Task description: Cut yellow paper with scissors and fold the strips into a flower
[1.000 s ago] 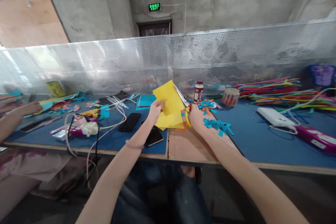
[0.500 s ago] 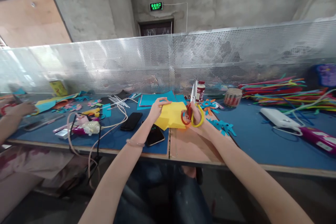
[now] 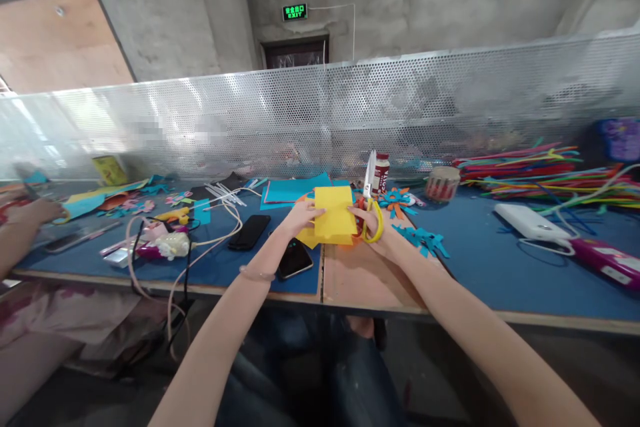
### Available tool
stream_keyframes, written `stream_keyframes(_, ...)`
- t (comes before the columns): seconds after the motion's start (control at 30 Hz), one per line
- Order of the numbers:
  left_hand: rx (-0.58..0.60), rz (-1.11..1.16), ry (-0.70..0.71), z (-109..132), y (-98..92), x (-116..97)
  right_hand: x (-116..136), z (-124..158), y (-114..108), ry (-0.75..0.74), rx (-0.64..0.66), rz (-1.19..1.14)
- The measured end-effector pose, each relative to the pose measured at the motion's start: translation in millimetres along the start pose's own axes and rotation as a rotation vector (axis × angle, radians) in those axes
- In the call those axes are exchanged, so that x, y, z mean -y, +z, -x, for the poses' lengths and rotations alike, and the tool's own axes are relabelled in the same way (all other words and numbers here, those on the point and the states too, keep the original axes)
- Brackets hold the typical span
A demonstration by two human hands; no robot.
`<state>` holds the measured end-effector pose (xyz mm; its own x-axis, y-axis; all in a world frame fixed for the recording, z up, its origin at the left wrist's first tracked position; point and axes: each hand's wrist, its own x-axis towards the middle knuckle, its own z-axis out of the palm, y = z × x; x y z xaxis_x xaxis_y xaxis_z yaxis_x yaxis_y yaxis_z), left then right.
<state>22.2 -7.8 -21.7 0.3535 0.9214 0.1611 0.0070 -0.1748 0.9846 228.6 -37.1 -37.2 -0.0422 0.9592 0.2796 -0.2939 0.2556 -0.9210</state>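
Note:
A folded yellow paper sheet (image 3: pixel 333 215) lies low over the table's middle, over an orange scrap. My left hand (image 3: pixel 299 216) grips its left edge with fingers closed on it. My right hand (image 3: pixel 369 227) touches the sheet's right edge and holds scissors (image 3: pixel 369 195) with yellow and red handles, the closed blades pointing up and away from me. A blue sheet stack (image 3: pixel 293 189) lies just behind the yellow paper.
Two black phones (image 3: pixel 249 231) (image 3: pixel 294 258) lie left of my hands. Blue paper cut-outs (image 3: pixel 419 239), a small bottle (image 3: pixel 381 173), a tape roll (image 3: pixel 441 183), pipe cleaners (image 3: pixel 540 173) and a white power bank (image 3: pixel 527 222) sit right. Another person's hand (image 3: pixel 35 212) works far left. A perforated metal screen (image 3: pixel 320 113) backs the table.
The yellow paper came down from an upright hold to lie flat over the table. My right hand pulled the scissors off the sheet and turned the blades upward, then moved onto the paper's right edge.

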Motion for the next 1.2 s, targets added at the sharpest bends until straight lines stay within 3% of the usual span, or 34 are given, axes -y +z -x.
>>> stream_keyframes(0.17,-0.138,-0.050,0.110,-0.6,-2.3,0.8,-7.0,1.3,0.5,0.044,0.037,0.043)
stream_keyframes(0.4,-0.216,-0.069,0.211,-0.8,-4.0,-8.3,-6.6,-2.4,-5.5,0.015,0.006,0.110)
stream_keyframes(0.8,-0.207,-0.093,0.267,4.2,2.1,-12.6,-7.8,7.4,6.4,0.000,0.001,0.111)
stream_keyframes(0.97,-0.204,-0.122,0.322,4.3,5.0,-13.4,-4.1,4.8,11.0,-0.007,-0.085,0.207)
stream_keyframes(1.2,-0.298,-0.190,0.437,1.6,12.2,-9.7,1.2,10.8,24.9,-0.038,-0.109,0.286)
